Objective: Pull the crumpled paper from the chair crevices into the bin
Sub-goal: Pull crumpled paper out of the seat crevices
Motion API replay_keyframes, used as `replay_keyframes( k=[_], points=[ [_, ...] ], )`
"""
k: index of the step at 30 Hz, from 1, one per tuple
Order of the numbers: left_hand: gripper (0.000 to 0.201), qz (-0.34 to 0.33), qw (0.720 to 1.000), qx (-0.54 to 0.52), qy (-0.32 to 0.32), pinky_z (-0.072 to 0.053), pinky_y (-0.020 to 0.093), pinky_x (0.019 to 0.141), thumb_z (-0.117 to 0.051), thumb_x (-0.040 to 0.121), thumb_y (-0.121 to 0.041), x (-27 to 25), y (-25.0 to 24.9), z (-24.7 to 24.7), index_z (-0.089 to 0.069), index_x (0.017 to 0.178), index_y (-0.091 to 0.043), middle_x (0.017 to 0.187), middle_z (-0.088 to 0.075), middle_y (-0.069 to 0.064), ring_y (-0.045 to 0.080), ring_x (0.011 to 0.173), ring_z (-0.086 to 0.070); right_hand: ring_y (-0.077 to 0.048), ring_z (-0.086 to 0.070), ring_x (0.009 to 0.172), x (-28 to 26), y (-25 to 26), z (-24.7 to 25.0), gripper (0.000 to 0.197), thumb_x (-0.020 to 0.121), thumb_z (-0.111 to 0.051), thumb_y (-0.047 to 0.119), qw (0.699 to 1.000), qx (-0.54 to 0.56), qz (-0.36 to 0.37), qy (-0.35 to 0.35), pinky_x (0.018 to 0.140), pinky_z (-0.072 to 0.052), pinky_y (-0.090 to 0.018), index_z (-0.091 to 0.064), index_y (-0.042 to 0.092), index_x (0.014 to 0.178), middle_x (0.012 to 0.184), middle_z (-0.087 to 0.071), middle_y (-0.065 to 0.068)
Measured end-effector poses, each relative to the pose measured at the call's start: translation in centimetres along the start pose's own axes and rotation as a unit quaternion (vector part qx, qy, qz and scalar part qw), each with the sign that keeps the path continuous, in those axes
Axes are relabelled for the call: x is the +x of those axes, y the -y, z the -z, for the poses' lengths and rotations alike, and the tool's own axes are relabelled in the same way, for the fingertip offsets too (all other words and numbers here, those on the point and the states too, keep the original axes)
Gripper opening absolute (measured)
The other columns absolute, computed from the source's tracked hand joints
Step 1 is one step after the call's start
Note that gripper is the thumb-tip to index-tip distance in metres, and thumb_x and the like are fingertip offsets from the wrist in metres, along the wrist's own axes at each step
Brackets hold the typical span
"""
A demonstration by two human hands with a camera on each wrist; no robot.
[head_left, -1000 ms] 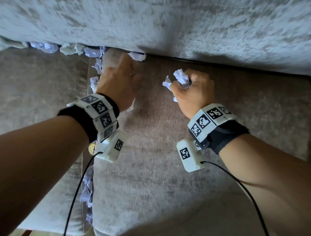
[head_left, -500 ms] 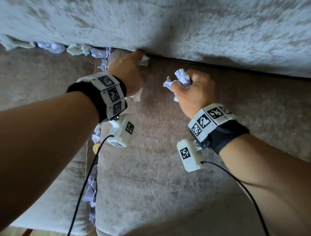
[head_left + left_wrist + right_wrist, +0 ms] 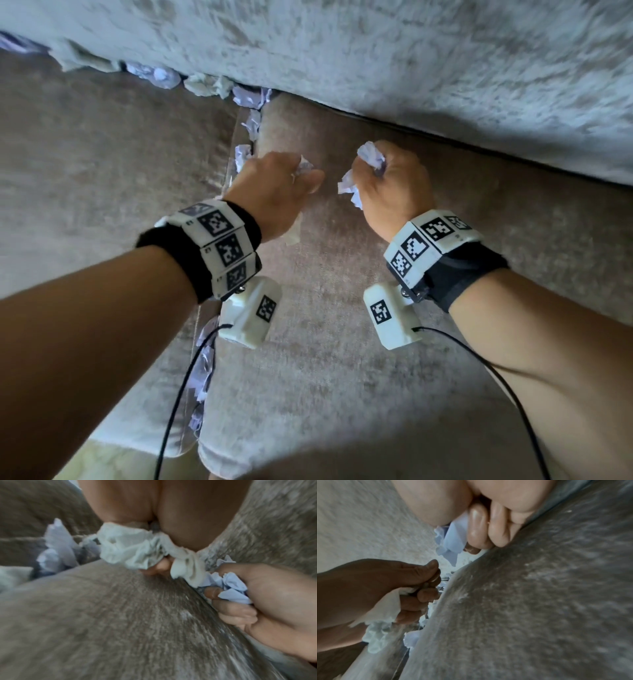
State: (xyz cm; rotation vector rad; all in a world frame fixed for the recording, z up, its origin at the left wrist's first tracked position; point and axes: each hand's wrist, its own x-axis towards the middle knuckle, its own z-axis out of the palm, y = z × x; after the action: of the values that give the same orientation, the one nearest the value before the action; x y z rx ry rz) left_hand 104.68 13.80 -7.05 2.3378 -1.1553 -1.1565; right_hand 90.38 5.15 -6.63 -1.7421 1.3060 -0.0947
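Note:
My left hand (image 3: 278, 186) hovers over the brown seat cushion (image 3: 342, 377) and grips a white crumpled paper (image 3: 303, 167); a loose end of it hangs below the palm. In the left wrist view that white paper (image 3: 130, 547) bulges out of the fist. Just to the right, my right hand (image 3: 394, 185) is closed round a bluish crumpled paper (image 3: 371, 158), also seen in the right wrist view as the bluish paper (image 3: 453, 538). More paper wads (image 3: 252, 97) sit in the crevice under the backrest, with paper scraps (image 3: 242, 156) down the gap between cushions. No bin is in view.
The pale backrest (image 3: 411, 61) runs across the top, with a dark slit along its foot. A second cushion (image 3: 102, 171) lies to the left. Further scraps (image 3: 202, 377) fill the lower cushion gap. Cables trail from both wrist cameras.
My left hand reached to the back crevice, took the white paper that stuck out there, and drew it back over the seat. The right hand stayed put with its paper.

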Motion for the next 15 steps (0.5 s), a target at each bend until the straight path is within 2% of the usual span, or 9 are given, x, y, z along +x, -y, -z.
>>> replay_keyframes(
  k=[2,4,5,7,8,9,10,12,15],
  points=[
    [0.034,0.008,1.000,-0.008,-0.015,-0.036,0.018,0.053,-0.049,0.097,-0.040,-1.0,1.0,1.0,-0.060,0.076,-0.016,0.082,-0.065,0.002,0.017,0.073,-0.059,0.013,-0.057,0.052,-0.1,1.4,-0.5,0.024,0.094,-0.046,0.016,1.000,-0.014,0.015,0.023,0.049,-0.036,-0.001,-0.055,0.023,0.073,0.067,-0.064,0.017],
    [0.034,0.020,0.999,-0.015,-0.039,-0.039,0.021,0.056,-0.049,0.098,-0.040,-1.9,2.0,2.3,-0.068,0.086,-0.014,0.089,-0.069,0.003,0.019,0.079,-0.063,0.014,-0.056,0.049,-0.2,2.6,-1.4,0.029,0.093,-0.045,0.015,0.998,-0.029,0.028,0.041,0.047,-0.035,-0.002,-0.049,0.027,0.067,0.064,-0.061,0.018],
    [0.034,0.030,0.998,-0.023,-0.053,-0.040,0.022,0.057,-0.049,0.098,-0.041,-2.3,2.7,3.0,-0.070,0.086,-0.016,0.086,-0.070,0.000,0.016,0.077,-0.064,0.012,-0.056,0.050,-0.2,3.0,-2.0,0.029,0.093,-0.045,0.016,0.998,-0.037,0.034,0.047,0.047,-0.036,-0.003,-0.050,0.028,0.066,0.064,-0.061,0.018],
    [0.034,0.059,0.993,-0.059,-0.079,-0.038,0.015,0.051,-0.051,0.097,-0.040,-3.2,4.1,4.4,-0.069,0.075,-0.020,0.069,-0.067,-0.009,-0.002,0.063,-0.061,0.005,-0.061,0.053,-0.4,3.8,-3.4,0.026,0.092,-0.046,0.019,0.996,-0.049,0.040,0.055,0.051,-0.042,-0.010,-0.056,0.024,0.069,0.065,-0.066,0.012],
    [0.035,0.073,0.990,-0.079,-0.091,-0.037,0.011,0.046,-0.052,0.097,-0.038,-3.6,4.9,4.9,-0.068,0.072,-0.020,0.058,-0.063,-0.013,-0.007,0.053,-0.056,0.000,-0.063,0.057,-0.5,4.3,-4.1,0.024,0.092,-0.047,0.022,0.996,-0.059,0.041,0.059,0.054,-0.046,-0.017,-0.059,0.020,0.071,0.067,-0.068,0.008],
    [0.035,0.083,0.987,-0.097,-0.102,-0.038,0.012,0.045,-0.052,0.097,-0.038,-4.1,5.6,5.3,-0.069,0.071,-0.021,0.053,-0.061,-0.017,-0.006,0.047,-0.053,-0.005,-0.063,0.060,-0.6,4.6,-4.7,0.025,0.092,-0.048,0.025,0.995,-0.066,0.041,0.069,0.056,-0.047,-0.020,-0.060,0.016,0.072,0.070,-0.069,0.005],
    [0.035,0.091,0.983,-0.113,-0.108,-0.043,0.017,0.047,-0.052,0.097,-0.038,-4.6,6.3,5.7,-0.071,0.073,-0.021,0.053,-0.063,-0.020,-0.003,0.045,-0.053,-0.009,-0.062,0.062,-0.9,5.0,-5.2,0.027,0.092,-0.048,0.029,0.993,-0.076,0.042,0.082,0.056,-0.045,-0.021,-0.059,0.014,0.072,0.070,-0.068,0.005],
    [0.033,0.103,0.977,-0.145,-0.115,-0.053,0.027,0.054,-0.053,0.098,-0.038,-5.5,7.5,6.1,-0.074,0.078,-0.023,0.066,-0.071,-0.016,0.008,0.054,-0.062,-0.014,-0.057,0.066,-1.5,5.8,-6.0,0.031,0.096,-0.048,0.035,0.987,-0.114,0.061,0.093,0.054,-0.038,-0.020,-0.059,0.015,0.074,0.072,-0.062,0.002],
    [0.026,0.107,0.972,-0.168,-0.126,-0.050,0.020,0.051,-0.053,0.099,-0.036,-6.5,9.1,6.0,-0.074,0.092,-0.022,0.072,-0.072,-0.017,-0.003,0.050,-0.058,-0.020,-0.056,0.074,-2.2,6.5,-6.7,0.030,0.098,-0.047,0.034,0.981,-0.159,0.074,0.085,0.052,-0.031,-0.021,-0.059,0.012,0.082,0.080,-0.060,-0.004]
  ],
)
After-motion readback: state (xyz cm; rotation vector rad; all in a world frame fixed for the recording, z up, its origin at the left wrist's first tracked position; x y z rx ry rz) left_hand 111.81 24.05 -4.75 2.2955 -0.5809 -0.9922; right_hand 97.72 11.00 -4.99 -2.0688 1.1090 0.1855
